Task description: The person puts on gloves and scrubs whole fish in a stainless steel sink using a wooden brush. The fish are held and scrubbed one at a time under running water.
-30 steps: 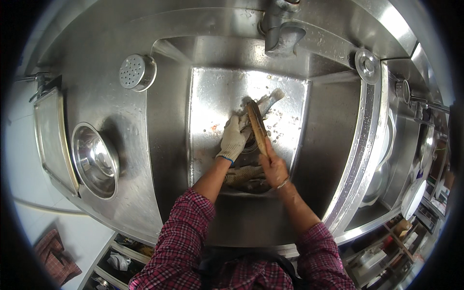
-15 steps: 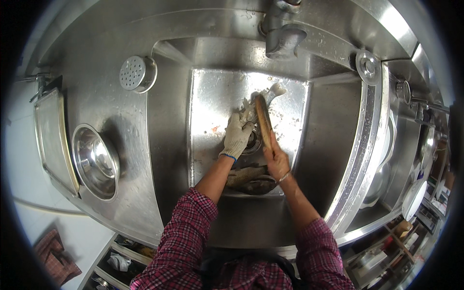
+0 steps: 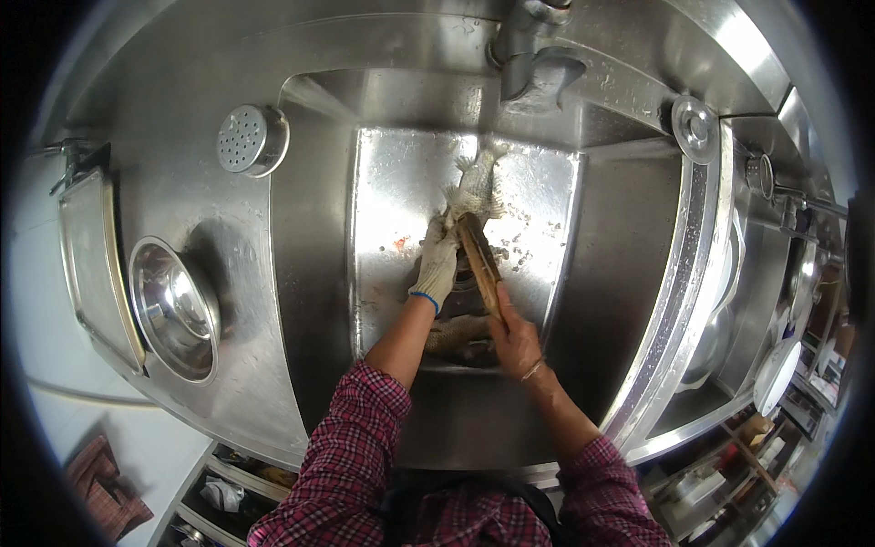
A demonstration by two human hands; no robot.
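Note:
A silvery-grey fish [image 3: 477,185] lies in the steel sink [image 3: 387,187], tail away from me. My left hand [image 3: 437,260], in a cream knit glove with a blue cuff edge, is closed on its near end; the head is hidden. My bare right hand [image 3: 518,341] grips a long wooden-handled fish scaler [image 3: 481,266], whose far end rests on the fish beside the gloved fingers. Its working face is turned down, out of sight. Nearer to me a second fish [image 3: 454,335] lies crosswise, partly behind my right hand. Dark bits and small flecks dot the sink floor.
A faucet [image 3: 538,77] juts over the sink's back edge. On the left counter stand a perforated steel canister [image 3: 253,141], a steel bowl [image 3: 176,308] and a rimmed tray [image 3: 98,264]. A round drain strainer [image 3: 695,129] sits at the back right, near a second basin holding dishes.
The scaler has swung left and come nearer to me, from beside the tail to the fish's near part. The held fish has turned, its tail shifting left and its broad side now showing.

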